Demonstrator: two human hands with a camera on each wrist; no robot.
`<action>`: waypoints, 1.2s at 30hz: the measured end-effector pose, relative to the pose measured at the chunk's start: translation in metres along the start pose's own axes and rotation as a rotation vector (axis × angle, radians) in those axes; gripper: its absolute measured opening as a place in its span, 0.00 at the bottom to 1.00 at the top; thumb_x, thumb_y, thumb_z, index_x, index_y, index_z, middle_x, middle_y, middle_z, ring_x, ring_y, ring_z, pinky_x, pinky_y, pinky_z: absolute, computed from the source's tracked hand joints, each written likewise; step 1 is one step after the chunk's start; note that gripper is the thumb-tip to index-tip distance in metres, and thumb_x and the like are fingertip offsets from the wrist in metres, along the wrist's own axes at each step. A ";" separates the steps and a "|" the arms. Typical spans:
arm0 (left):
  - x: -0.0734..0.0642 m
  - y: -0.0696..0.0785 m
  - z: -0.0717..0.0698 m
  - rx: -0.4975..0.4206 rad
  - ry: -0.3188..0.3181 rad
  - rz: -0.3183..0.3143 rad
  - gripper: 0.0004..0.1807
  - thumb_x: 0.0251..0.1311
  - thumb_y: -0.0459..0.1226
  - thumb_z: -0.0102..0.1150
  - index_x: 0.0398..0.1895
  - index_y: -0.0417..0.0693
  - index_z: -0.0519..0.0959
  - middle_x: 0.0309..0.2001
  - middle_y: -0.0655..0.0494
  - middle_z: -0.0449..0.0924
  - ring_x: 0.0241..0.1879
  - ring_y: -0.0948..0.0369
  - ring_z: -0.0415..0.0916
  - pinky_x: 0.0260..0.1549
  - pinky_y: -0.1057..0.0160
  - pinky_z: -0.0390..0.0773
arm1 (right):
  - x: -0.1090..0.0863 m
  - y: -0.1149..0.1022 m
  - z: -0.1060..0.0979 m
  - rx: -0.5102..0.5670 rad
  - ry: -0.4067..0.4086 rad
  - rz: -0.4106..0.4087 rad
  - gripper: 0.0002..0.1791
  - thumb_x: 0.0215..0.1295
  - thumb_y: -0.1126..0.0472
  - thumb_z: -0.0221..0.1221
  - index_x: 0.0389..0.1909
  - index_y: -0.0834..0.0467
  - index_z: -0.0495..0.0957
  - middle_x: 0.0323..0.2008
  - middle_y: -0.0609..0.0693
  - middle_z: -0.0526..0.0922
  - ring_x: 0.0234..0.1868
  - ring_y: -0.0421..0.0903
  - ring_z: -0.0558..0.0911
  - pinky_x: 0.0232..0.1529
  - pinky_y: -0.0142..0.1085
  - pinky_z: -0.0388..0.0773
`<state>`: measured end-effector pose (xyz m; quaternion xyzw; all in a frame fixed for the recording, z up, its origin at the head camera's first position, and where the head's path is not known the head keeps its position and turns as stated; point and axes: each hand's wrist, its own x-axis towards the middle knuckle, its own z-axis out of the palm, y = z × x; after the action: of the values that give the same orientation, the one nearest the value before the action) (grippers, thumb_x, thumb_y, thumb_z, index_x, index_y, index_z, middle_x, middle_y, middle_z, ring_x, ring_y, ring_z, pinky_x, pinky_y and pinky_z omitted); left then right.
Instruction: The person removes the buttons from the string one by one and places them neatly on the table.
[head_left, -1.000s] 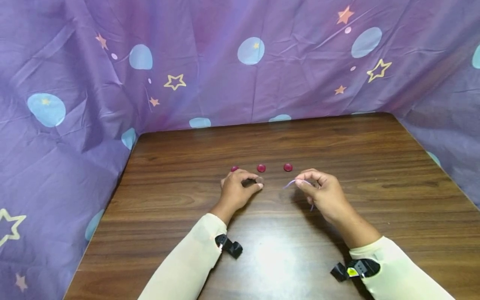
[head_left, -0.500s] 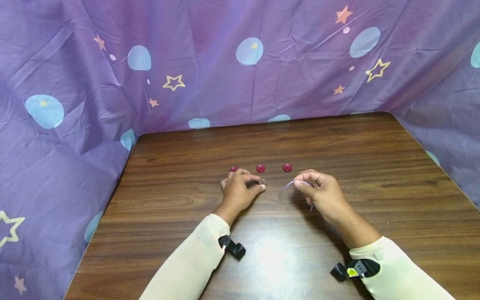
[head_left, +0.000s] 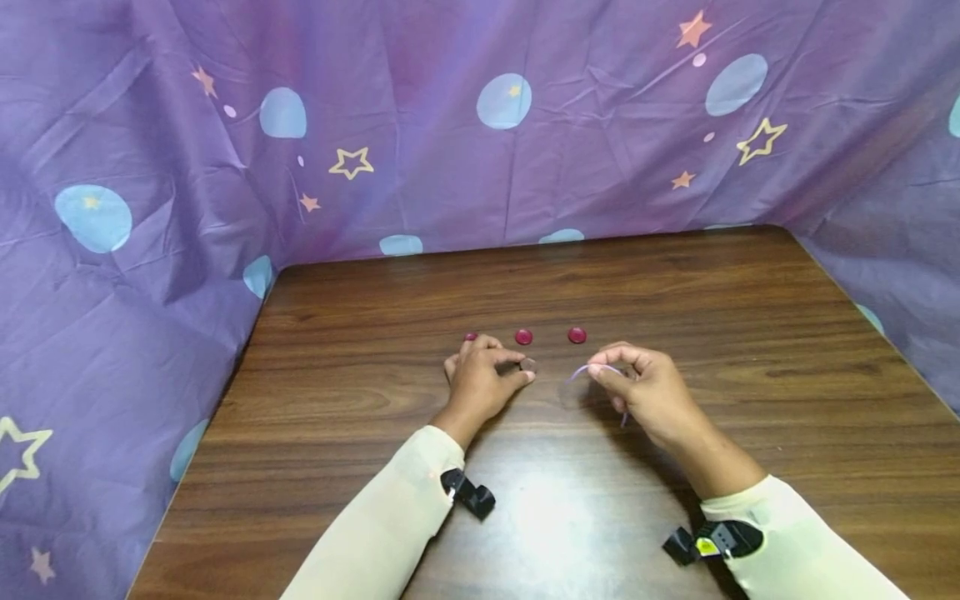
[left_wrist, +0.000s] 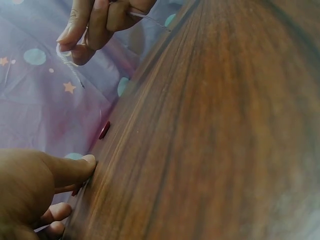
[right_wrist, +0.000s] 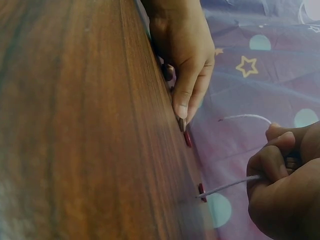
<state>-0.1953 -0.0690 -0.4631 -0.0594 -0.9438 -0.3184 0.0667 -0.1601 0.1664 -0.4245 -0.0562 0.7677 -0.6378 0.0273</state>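
The thumb and forefinger of the left hand pinch a small brown disc, held close to the wooden table; whether it touches the tabletop is hard to tell. The thumb and forefinger of the right hand grip a thin, pale purple cord above the table, one end curving out past the fingertips toward the brown disc, the other hanging below the hand. The two hands are apart, and the cord's end is near the disc without touching it.

Beyond the hands, three red discs lie in a row: the right one, the middle one just past the brown disc, and the left one, partly hidden by the left hand. A purple cloth with stars hangs behind.
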 end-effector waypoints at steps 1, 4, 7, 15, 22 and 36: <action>0.000 0.000 0.000 -0.002 -0.002 -0.001 0.17 0.50 0.56 0.72 0.44 0.68 0.87 0.46 0.64 0.76 0.53 0.59 0.70 0.57 0.47 0.58 | 0.000 0.000 0.000 -0.002 0.000 0.002 0.14 0.64 0.61 0.64 0.41 0.70 0.79 0.34 0.40 0.79 0.17 0.35 0.70 0.14 0.32 0.69; -0.001 0.001 0.000 -0.007 0.000 -0.006 0.17 0.49 0.55 0.73 0.44 0.67 0.87 0.45 0.64 0.76 0.52 0.59 0.69 0.56 0.48 0.58 | 0.000 0.001 -0.001 -0.010 -0.001 0.007 0.12 0.64 0.61 0.65 0.40 0.67 0.80 0.32 0.40 0.78 0.16 0.35 0.70 0.14 0.33 0.69; -0.002 0.002 0.000 -0.008 0.003 -0.008 0.18 0.49 0.55 0.73 0.44 0.67 0.87 0.45 0.63 0.76 0.52 0.59 0.69 0.55 0.48 0.58 | 0.000 0.001 -0.001 -0.011 -0.002 0.009 0.11 0.64 0.60 0.65 0.39 0.66 0.80 0.30 0.40 0.78 0.16 0.35 0.70 0.14 0.33 0.69; -0.003 0.003 -0.001 -0.033 0.000 -0.022 0.18 0.48 0.54 0.74 0.44 0.67 0.87 0.43 0.64 0.75 0.51 0.60 0.69 0.55 0.49 0.57 | 0.001 0.003 -0.001 -0.009 0.004 0.011 0.11 0.65 0.60 0.64 0.39 0.66 0.80 0.30 0.39 0.78 0.16 0.35 0.69 0.14 0.33 0.68; -0.003 0.003 0.000 -0.015 0.010 -0.012 0.17 0.48 0.54 0.74 0.43 0.67 0.87 0.45 0.64 0.77 0.52 0.59 0.70 0.55 0.48 0.58 | 0.000 0.003 -0.001 -0.019 0.009 0.018 0.11 0.65 0.60 0.64 0.39 0.64 0.80 0.25 0.39 0.76 0.15 0.35 0.69 0.13 0.35 0.68; -0.002 0.004 -0.002 0.003 0.006 -0.004 0.18 0.48 0.55 0.74 0.44 0.68 0.87 0.46 0.63 0.77 0.54 0.57 0.70 0.55 0.48 0.59 | 0.000 0.002 -0.002 -0.008 0.000 -0.005 0.14 0.63 0.59 0.66 0.41 0.67 0.80 0.37 0.40 0.80 0.16 0.34 0.70 0.13 0.33 0.69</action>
<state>-0.1927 -0.0672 -0.4597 -0.0563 -0.9442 -0.3171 0.0689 -0.1607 0.1690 -0.4256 -0.0584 0.7700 -0.6349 0.0253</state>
